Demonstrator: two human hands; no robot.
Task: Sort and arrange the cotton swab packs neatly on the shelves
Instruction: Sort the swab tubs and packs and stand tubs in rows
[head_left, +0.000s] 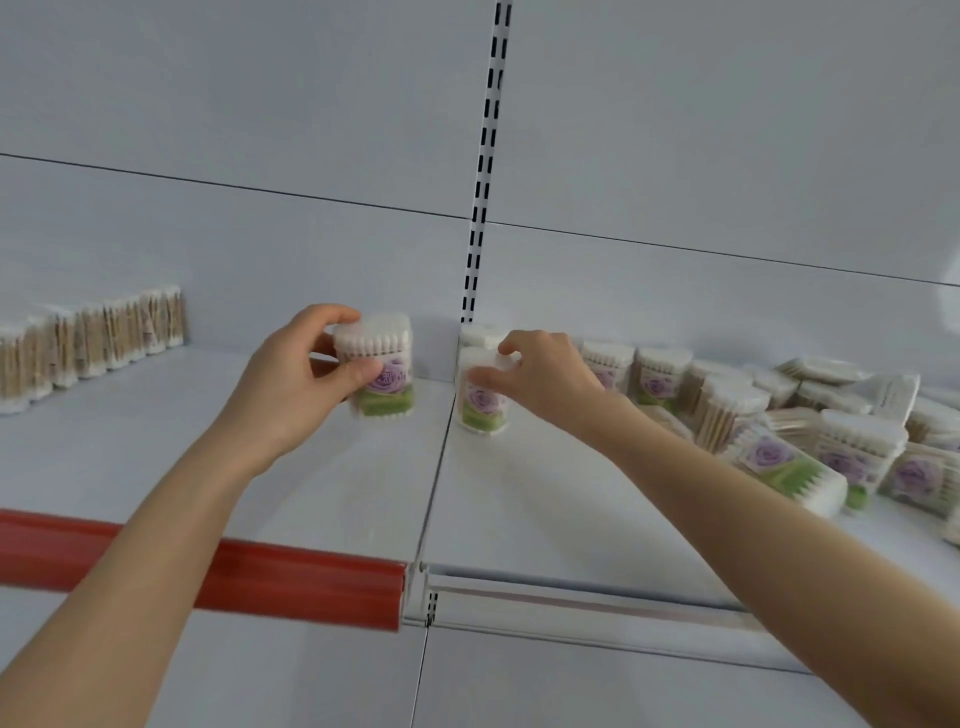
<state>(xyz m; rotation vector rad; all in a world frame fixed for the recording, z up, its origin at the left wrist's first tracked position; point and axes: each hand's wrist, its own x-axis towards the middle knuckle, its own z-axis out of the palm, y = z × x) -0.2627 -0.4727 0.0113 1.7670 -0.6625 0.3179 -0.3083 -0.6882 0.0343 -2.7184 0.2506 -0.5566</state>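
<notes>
Shelf (322, 493): two bays meeting at a seam under the slotted upright (485, 171), with a red rail (291, 577) on the left bay's near edge.

Loose pile of cotton swab packs (810, 431) fills the right bay. Some stand, some lie flat or lean on each other, and rose-label and wooden-stick types are mixed. Tidy row of wooden-stick packs (93, 343) stands far left against the back panel.

Left pack (387, 374), rose label, is upright in the left bay just beside the seam. The left hand (291, 384) grips it, thumb in front and fingers behind. Blur hides whether its base touches the shelf.

Right pack (483, 405), same label, stands on the right bay at the seam. The right hand (545, 384) pinches its top with its fingertips. Another pack (480, 335) sits just behind it.

Risks:
- The right grip is high and light, so the tall narrow pack could tip or slip if dragged across the seam.
- The right forearm passes close over the pile, so a pull-back could knock leaning packs over or off the near edge.
- Releasing the left pack before it sits flat would topple it.
- Putting rose packs with the wooden-stick row would spoil the sort.
</notes>
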